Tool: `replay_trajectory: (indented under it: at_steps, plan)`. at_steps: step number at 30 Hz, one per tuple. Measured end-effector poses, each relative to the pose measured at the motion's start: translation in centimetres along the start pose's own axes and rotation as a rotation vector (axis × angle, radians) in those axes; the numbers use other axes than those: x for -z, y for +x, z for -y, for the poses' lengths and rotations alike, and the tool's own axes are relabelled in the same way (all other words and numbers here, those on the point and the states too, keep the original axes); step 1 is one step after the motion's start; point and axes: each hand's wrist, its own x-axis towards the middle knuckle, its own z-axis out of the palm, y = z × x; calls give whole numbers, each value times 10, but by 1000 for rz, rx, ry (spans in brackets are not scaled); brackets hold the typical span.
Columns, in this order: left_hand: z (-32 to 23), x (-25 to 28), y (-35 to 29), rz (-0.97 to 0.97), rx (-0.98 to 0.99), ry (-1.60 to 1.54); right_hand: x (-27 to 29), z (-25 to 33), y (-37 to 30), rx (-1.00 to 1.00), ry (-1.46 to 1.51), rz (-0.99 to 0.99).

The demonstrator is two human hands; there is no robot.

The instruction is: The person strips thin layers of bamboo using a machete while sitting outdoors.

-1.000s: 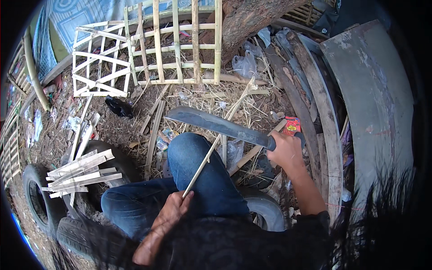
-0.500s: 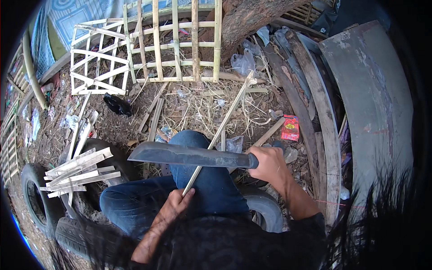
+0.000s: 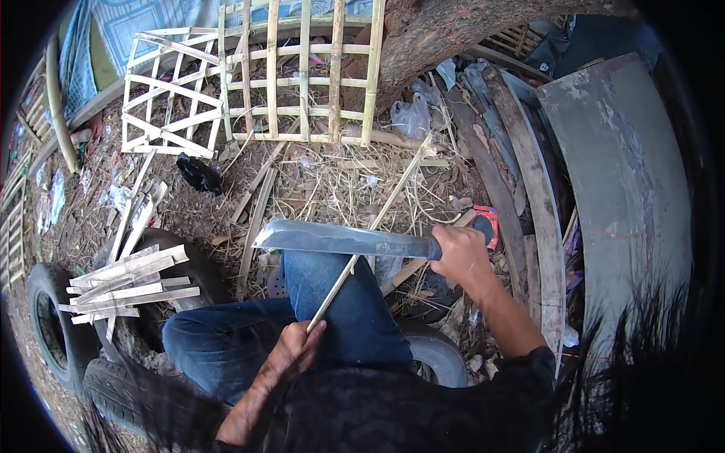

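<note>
Nearest the body: left hand (image 3: 296,349), its grip closed around the lower end of a thin stick (image 3: 334,292), no gap between fingers and stick; the stick's long axis slants away from the body and rightward, above the bent leg in blue jeans (image 3: 362,325), to a frayed far end.

Right hand (image 3: 462,255), farther out and to the right: its grip is wrapped fully around the dark handle of a broad knife (image 3: 325,238); the blade runs leftward, nearly crosswise to the body, tip left.

Key relation: blade and stick cross above the knee, blade covering a stretch of the stick from this viewpoint; the left hand holds the near end, the right hand lies right of the crossing; whether steel touches stick, cannot tell.

Beyond, at left: tyres (image 3: 81,340) and a heap of pale flat strips (image 3: 136,266); at right, a red packet (image 3: 494,234) partly behind the knife handle; farther off, a lattice frame (image 3: 334,83) stands on littered ground, beside a tree trunk (image 3: 438,45).
</note>
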Motion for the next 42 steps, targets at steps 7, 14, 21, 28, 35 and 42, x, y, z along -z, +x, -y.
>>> replay_trajectory:
  at_steps: [7, 14, 21, 28, 35, 42]
  plan:
    - [0, 0, 22, -45, -145, -13, 34, -54, 47, -452, -263, -110]
    - [14, -1, 7, 76, 56, -91, 23, -42, 29, -460, -110, -3]
    - [-1, 1, 9, 55, 43, -4, -3, 9, 26, -250, 194, 108]
    - [16, -4, 12, -44, -131, -68, 30, -71, 61, -595, -300, -124]
    - [29, -3, 10, 23, 20, -67, 42, -66, 33, -647, -297, -75]
    - [38, -1, 14, 108, 66, -127, -6, -87, -9, -747, 399, -216]
